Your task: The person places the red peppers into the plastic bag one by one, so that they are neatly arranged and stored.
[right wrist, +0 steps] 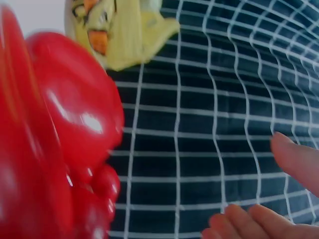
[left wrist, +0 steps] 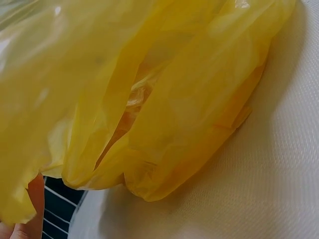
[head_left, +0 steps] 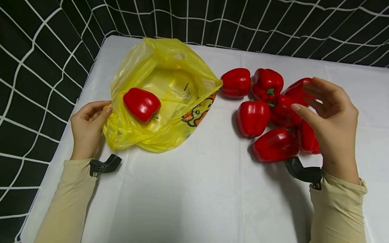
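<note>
A yellow plastic bag (head_left: 161, 143) lies with its mouth spread open at the table's back left. One red bell pepper (head_left: 141, 104) with a green stem rests inside it. My left hand (head_left: 88, 126) pinches the bag's left edge between thumb and fingers; in the left wrist view the crumpled yellow plastic (left wrist: 199, 114) hides most of that hand. Several more red bell peppers (head_left: 253, 118) sit in a cluster right of the bag. Over the cluster's right side hovers my right hand (head_left: 338, 125), thumb and fingers apart with nothing held, partly covering the peppers behind it.
A white cloth (head_left: 188, 199) covers the table. Black walls with a white grid net (head_left: 200, 20) stand along the back and left edges. The bag's printed right corner touches or nearly touches the closest pepper (head_left: 236, 82) of the cluster.
</note>
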{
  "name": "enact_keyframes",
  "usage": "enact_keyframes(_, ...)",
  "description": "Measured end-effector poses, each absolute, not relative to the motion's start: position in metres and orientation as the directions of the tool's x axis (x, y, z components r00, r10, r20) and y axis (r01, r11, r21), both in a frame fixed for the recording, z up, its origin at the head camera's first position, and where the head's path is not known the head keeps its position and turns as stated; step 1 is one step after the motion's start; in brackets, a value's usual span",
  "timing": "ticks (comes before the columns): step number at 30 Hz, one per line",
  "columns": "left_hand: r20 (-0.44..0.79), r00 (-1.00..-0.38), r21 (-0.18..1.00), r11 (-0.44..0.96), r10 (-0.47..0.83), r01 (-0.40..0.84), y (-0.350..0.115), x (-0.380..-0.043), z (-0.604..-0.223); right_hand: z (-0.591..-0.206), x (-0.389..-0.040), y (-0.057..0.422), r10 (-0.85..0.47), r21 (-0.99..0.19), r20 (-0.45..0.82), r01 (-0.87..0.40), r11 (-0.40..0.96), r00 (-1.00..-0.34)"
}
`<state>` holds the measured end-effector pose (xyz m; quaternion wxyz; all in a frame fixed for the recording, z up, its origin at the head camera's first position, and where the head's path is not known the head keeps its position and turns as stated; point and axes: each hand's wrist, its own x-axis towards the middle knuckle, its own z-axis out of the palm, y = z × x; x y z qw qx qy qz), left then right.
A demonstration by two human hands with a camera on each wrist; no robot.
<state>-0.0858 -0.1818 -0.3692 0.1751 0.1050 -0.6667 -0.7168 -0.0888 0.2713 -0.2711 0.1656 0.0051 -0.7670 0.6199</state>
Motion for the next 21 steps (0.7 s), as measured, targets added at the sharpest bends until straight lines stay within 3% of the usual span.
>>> enact_keyframes(6, 0.082, -0.917, 0.993, -0.052, -0.390, 0.111, -0.180, -0.086, -0.367, -0.262, -0.087, 0.298, 0.265, -0.818, 0.195, -0.008, 0.574, -0.944)
enact_keyframes(14, 0.057, -0.907, 0.990, -0.092, -0.418, 0.104, -0.181, -0.084, -0.366, -0.268, -0.085, 0.351, 0.010, -0.720, 0.010, 0.000, 0.694, -1.000)
enact_keyframes(21, 0.045, -0.909, 0.993, -0.084, -0.415, 0.087, -0.179, -0.085, -0.366, -0.275, -0.083, 0.383, -0.046, -0.715, -0.075, 0.022, 0.699, -0.996)
